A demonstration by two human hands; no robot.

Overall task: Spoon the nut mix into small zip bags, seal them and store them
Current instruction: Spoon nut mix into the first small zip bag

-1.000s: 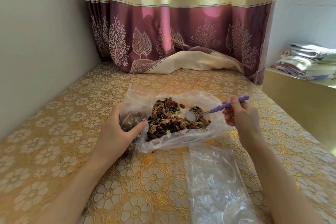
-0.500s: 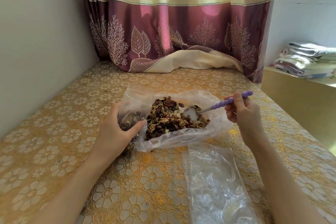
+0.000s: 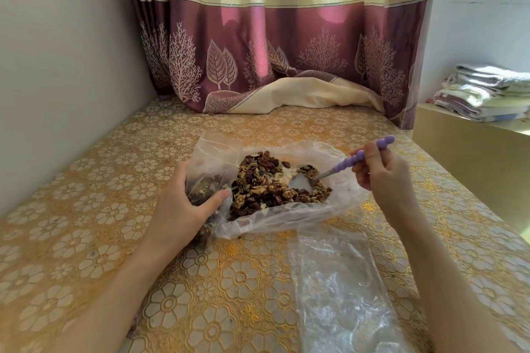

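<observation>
Empty bags [image 3: 338,292]: a flat, clear, crinkled sheet of plastic lying on the tablecloth [image 3: 94,252] at the lower right of the frame, just below the big bag and partly under the right forearm.
Left hand [image 3: 179,209]: left of centre, fingers and thumb curled round a small zip bag [image 3: 205,180], the thumb pointing right across its front.
Small zip bag: clear, standing upright in that grip at the left edge of the big bag, touching it; dark nuts show through its lower part and its top stands open above the fingers.
Big bag [image 3: 286,218]: clear plastic spread open at the middle of the frame, rim folded down, resting on the tablecloth.
Nut mix [image 3: 258,180]: a brown and dark red heap inside the big bag, thickest toward its left.
Spoon [image 3: 338,167]: metal bowl down in the right part of the heap, tilted; the purple beaded handle rises to the upper right.
Right hand [image 3: 381,172]: right of centre, pinching the purple handle between thumb and curled fingers, above the big bag's right edge.
Hands: well apart, the heap between them.
Curtain [image 3: 286,51]: cream above, plum with leaf and tree prints below, across the top of the frame, its hem bunched on the table's far end.
Folded cloths [image 3: 484,92]: a stack on a ledge at the right edge.
</observation>
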